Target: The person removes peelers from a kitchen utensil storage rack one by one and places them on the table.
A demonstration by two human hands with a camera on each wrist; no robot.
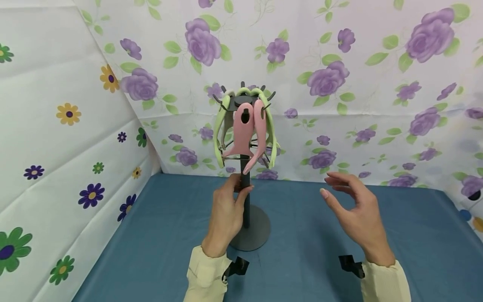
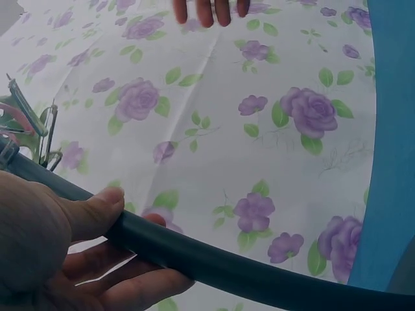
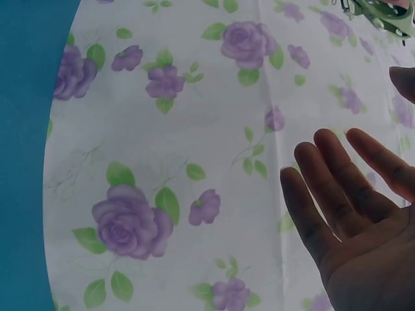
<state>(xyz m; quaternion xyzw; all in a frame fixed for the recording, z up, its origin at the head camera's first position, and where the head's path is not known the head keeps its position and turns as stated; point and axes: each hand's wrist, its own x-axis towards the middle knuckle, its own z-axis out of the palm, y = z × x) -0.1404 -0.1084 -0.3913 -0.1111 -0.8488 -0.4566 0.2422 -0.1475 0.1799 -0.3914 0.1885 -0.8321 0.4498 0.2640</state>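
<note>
Currently, dark pole (image 1: 246,209) is grasped by left hand (image 1: 227,209), pink and green utensils (image 1: 241,134) hung above grip, round base (image 1: 258,235) below, right hand (image 1: 358,216) held loose well to its right.

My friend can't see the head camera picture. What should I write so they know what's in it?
A person's left hand grips the post of a dark stand hung with pink things and light-green things. The right hand hovers to the right, holding nothing. The round base rests on a blue table before white cloth with purple flowers.
</note>
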